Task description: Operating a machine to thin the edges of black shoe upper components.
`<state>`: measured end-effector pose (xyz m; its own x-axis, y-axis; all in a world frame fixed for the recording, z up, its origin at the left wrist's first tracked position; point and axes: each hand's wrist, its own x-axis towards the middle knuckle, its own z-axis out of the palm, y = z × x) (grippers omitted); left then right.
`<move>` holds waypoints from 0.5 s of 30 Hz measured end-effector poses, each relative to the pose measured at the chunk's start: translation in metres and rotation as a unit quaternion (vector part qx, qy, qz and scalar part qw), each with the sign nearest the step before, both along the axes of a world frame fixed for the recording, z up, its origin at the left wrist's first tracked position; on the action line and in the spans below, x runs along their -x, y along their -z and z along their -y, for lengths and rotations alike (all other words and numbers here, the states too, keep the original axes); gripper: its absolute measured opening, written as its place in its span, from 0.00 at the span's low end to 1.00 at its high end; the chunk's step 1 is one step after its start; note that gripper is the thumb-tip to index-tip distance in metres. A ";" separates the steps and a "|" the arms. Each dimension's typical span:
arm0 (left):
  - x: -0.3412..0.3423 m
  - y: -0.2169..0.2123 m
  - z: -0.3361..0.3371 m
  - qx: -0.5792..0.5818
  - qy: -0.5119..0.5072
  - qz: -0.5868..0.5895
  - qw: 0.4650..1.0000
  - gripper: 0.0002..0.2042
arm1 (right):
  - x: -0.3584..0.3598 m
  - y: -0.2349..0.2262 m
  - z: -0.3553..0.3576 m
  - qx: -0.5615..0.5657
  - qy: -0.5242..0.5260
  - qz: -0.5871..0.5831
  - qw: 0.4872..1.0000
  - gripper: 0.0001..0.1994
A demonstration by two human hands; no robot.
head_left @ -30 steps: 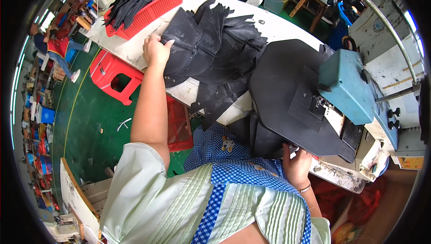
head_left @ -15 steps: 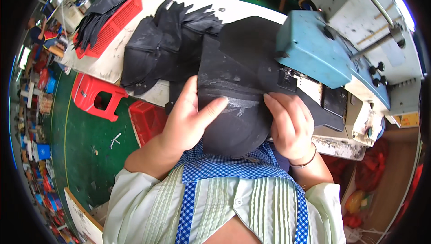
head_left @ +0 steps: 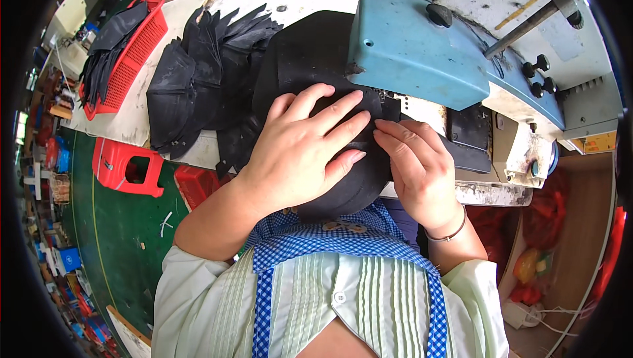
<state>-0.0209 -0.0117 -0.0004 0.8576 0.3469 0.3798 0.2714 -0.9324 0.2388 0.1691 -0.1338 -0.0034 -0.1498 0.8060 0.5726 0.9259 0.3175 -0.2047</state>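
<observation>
Both my hands are on a flexible, matte black sheet piece with a rounded lower edge [head_left: 359,183]; it lies under my left palm and runs out below both hands toward my body. Left hand [head_left: 303,144]: spread wide, laid flat on top, fingers apart and aimed at the machine, thumb out to the side, pressing rather than gripping. Right hand [head_left: 419,167]: fingers drawn together and bent, tips on the piece just beside my left fingertips; thumb hidden, so can't tell if it's pinched. Thin dark bracelet [head_left: 448,233] on that wrist. Just beyond my fingertips: boxy light-blue machine head [head_left: 419,48]. Left of my left hand: fanned heap of black sheet pieces [head_left: 175,91] on the white tabletop [head_left: 323,2]. Farther left, red perforated plastic basket [head_left: 142,48] with more black pieces. Below that, left of my forearm: red plastic stool [head_left: 115,167]. Nearer my body than both hands: blue-and-white checked apron [head_left: 330,249].
</observation>
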 end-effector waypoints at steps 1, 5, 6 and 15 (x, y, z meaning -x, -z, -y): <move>-0.001 0.000 0.000 0.001 -0.003 0.000 1.000 0.23 | -0.001 0.000 -0.001 0.000 -0.001 -0.005 1.000 0.19; -0.008 -0.001 -0.002 -0.005 -0.003 -0.001 1.000 0.23 | -0.003 0.000 -0.002 0.000 0.013 -0.022 1.000 0.19; -0.009 -0.001 -0.003 -0.004 -0.001 -0.003 1.000 0.23 | -0.003 0.000 -0.003 -0.004 0.017 -0.021 1.000 0.19; -0.015 -0.005 -0.010 -0.020 0.002 -0.013 1.000 0.23 | -0.002 0.005 -0.003 -0.018 0.053 -0.021 0.998 0.20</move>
<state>-0.0055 -0.0013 0.0046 0.8689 0.3287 0.3702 0.2737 -0.9420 0.1941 0.1706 -0.1312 -0.0082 -0.0403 0.7951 0.6052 0.9453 0.2265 -0.2346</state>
